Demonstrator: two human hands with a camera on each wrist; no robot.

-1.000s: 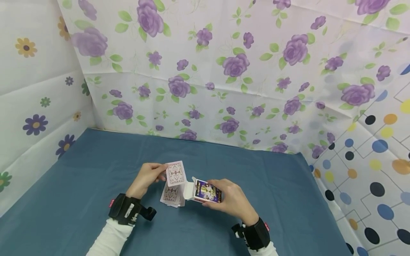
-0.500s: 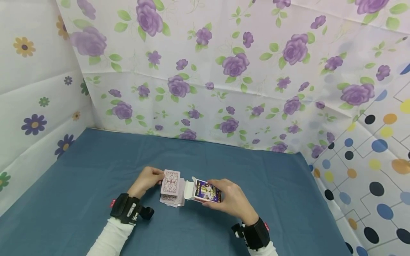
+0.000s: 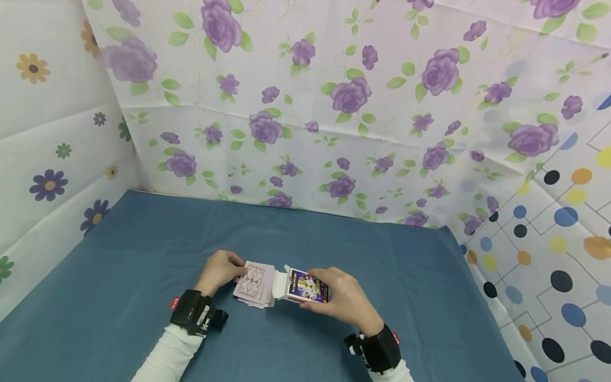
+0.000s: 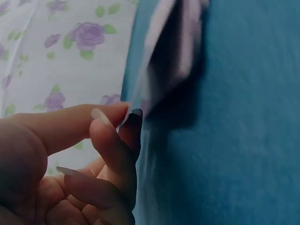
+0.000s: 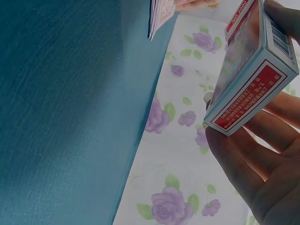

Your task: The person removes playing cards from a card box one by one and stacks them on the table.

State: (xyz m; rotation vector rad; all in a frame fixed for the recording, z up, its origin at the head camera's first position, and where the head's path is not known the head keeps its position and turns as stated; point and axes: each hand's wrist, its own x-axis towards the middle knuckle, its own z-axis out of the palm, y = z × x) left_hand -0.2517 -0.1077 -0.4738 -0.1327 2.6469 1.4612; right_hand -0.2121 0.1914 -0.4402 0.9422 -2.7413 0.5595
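Left of the box (image 3: 307, 286), I'm pinching a card (image 3: 252, 279) with the left hand (image 3: 222, 272); with the right hand (image 3: 347, 298) I'm gripping the box, probably to steady it.

Reads as a makeshift recording booth. Blue cloth (image 3: 286, 347) spread flat under the fingers (image 3: 235, 257). Floral sheet (image 3: 305, 106) hung up beyond them, daisy sheet (image 3: 28, 111) well off to their left, dotted sheet (image 3: 563, 254) well off to their right. Sheets are creased, box the cloth in on those three sides. Black camera rigs (image 3: 192, 312) strapped on behind the fingers, one per side. Building type: can't tell.
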